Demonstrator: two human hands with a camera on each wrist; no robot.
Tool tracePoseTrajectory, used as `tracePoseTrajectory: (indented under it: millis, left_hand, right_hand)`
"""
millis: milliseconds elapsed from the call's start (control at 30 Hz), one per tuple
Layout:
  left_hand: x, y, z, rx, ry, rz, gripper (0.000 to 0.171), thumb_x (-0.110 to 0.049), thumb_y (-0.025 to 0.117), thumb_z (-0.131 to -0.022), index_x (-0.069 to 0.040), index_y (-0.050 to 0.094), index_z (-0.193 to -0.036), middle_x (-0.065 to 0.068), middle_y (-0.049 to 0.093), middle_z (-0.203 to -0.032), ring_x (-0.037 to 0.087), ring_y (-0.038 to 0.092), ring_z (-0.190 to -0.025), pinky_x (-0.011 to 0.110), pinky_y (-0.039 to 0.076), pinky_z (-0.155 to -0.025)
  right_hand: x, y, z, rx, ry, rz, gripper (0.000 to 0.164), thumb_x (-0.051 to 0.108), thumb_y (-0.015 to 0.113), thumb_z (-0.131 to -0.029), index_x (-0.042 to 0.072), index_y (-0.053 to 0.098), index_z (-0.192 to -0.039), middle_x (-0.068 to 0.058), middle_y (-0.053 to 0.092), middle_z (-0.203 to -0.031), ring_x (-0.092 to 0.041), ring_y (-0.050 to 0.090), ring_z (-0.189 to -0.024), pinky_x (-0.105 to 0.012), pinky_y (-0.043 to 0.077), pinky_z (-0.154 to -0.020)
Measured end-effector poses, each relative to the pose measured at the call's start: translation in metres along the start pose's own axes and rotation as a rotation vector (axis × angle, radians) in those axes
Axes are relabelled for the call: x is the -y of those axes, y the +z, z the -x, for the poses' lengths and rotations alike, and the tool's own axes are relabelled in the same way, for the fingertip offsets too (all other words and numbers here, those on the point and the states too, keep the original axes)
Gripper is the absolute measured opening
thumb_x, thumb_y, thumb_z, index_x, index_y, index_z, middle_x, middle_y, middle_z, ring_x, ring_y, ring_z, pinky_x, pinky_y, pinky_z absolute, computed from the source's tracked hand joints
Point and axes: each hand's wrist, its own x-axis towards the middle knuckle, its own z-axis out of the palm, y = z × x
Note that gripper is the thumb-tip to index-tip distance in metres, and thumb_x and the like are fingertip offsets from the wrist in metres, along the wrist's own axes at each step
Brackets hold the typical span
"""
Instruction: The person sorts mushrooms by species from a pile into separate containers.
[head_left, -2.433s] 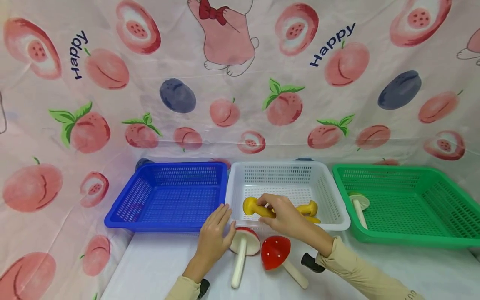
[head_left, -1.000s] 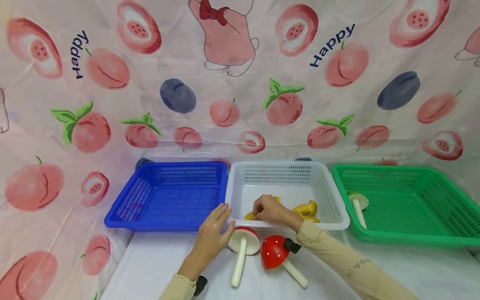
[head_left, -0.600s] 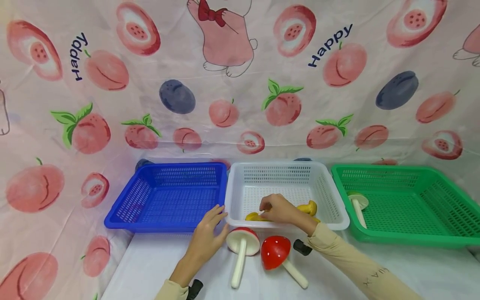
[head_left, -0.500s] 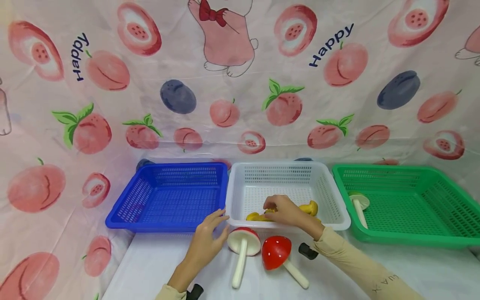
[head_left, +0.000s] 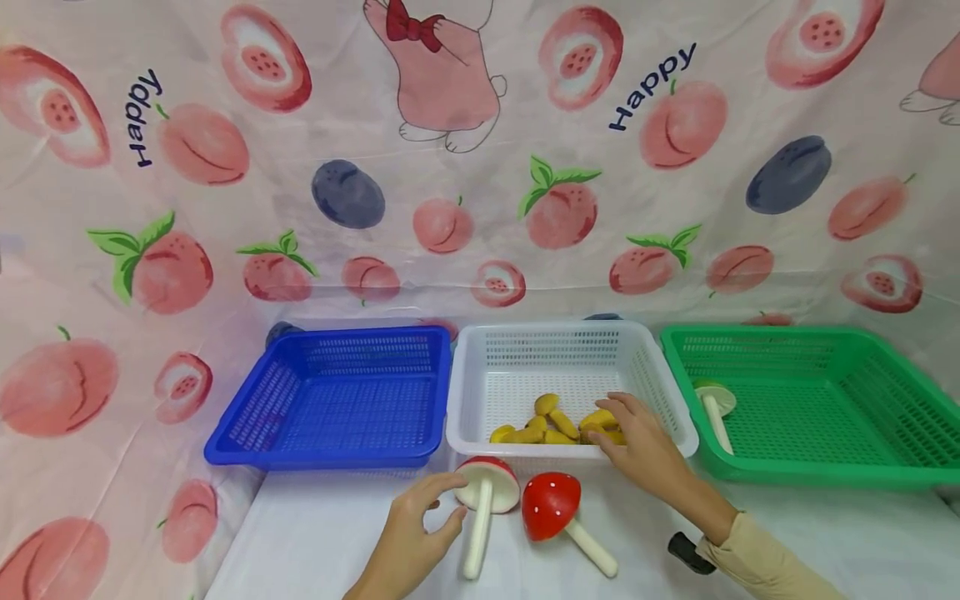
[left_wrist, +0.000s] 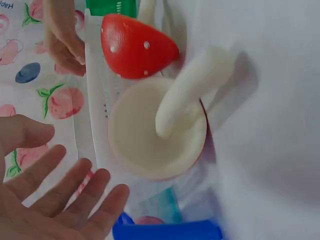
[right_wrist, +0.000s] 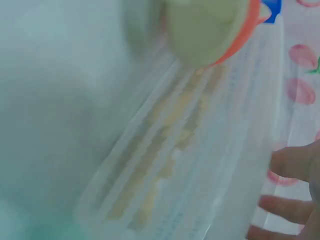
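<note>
My left hand (head_left: 416, 529) hovers by a red-capped toy mushroom (head_left: 483, 492) lying with its cream underside up. Its fingertips reach that cap's edge in the head view; the left wrist view shows the fingers spread, holding nothing. Beside it lies another red mushroom (head_left: 551, 504) with white dots, its stalk pointing toward the front right. My right hand (head_left: 645, 454) is over the front right of the white basket (head_left: 525, 450), fingers and thumb parted. Several yellow toy mushrooms (head_left: 546, 406) lie along the basket's front, some partly hidden by this hand.
A blue basket (head_left: 322, 458) stands left of the white one. At right is a green basket (head_left: 825, 473) holding a mushroom (head_left: 716, 408) with a greenish cap and pale stalk. A fruit-print cloth (head_left: 442, 283) hangs behind all three baskets.
My right hand has let go of the yellow mushroom, laid it among the others and moved right. My left hand has drawn back from the white basket's corner to the red mushroom's cap.
</note>
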Motion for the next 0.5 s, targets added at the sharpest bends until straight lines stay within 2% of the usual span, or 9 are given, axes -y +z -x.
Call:
tracePoseTrajectory:
  millis: [100,233,367,500]
  left_hand:
    - [-0.001,0.005,0.011,0.033,-0.040,0.003,0.031,0.000,0.072,-0.077,-0.010,0.068,-0.106,-0.002,0.067,-0.107,0.018,0.062,-0.100,0.034,0.055,-0.071]
    - [0.001,0.015,0.020,0.059,-0.083,0.001,0.027,-0.002,0.072,-0.077,-0.008,0.067,-0.103,0.001,0.066,-0.104,0.021,0.063,-0.097,0.033,0.056,-0.066]
    - [0.005,0.024,0.024,0.069,-0.177,0.009,0.029,-0.005,0.073,-0.075,-0.006,0.067,-0.103,0.007,0.065,-0.101,0.027,0.061,-0.092,0.028,0.055,-0.062]
    - [0.012,0.032,0.024,0.109,-0.284,0.046,0.036,-0.008,0.076,-0.073,-0.004,0.064,-0.107,0.013,0.064,-0.103,0.030,0.063,-0.087,0.026,0.053,-0.060]
  right_hand:
    - [-0.014,-0.008,0.012,-0.052,0.020,0.103,0.044,0.019,0.072,-0.082,-0.005,0.058,-0.117,-0.031,0.048,-0.128,-0.049,0.042,-0.119,-0.071,0.031,-0.093]
    - [-0.034,-0.014,0.029,-0.069,0.101,0.230,0.051,0.031,0.059,-0.091,-0.009,0.053,-0.123,-0.036,0.040,-0.134,-0.052,0.033,-0.125,-0.075,0.023,-0.093]
    - [-0.047,-0.015,0.043,-0.070,0.113,0.271,0.061,0.037,0.048,-0.097,-0.014,0.046,-0.129,-0.038,0.035,-0.138,-0.051,0.030,-0.128,-0.071,0.025,-0.093]
    - [-0.051,-0.015,0.046,-0.085,0.089,0.263,0.065,0.036,0.047,-0.098,-0.016,0.038,-0.134,-0.036,0.034,-0.140,-0.049,0.029,-0.130,-0.067,0.026,-0.097]
